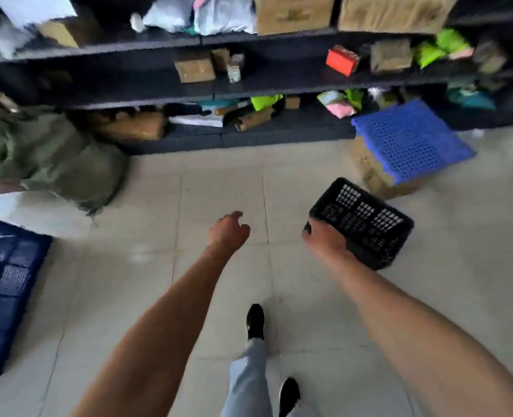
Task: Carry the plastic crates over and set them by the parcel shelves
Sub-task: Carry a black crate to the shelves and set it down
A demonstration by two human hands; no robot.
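Observation:
A small black perforated plastic crate hangs tilted above the tiled floor, right of centre, and my right hand grips its near rim. My left hand is stretched out beside it, fingers loosely curled, holding nothing. A blue perforated crate lies upside down on a cardboard box at the foot of the dark parcel shelves. Another dark blue crate stands at the left edge of the view.
The shelves hold cardboard boxes, bags and a red box. A large green sack slumps on the floor at the left, with a white sheet beside it. My feet in black shoes are on the pale tiles.

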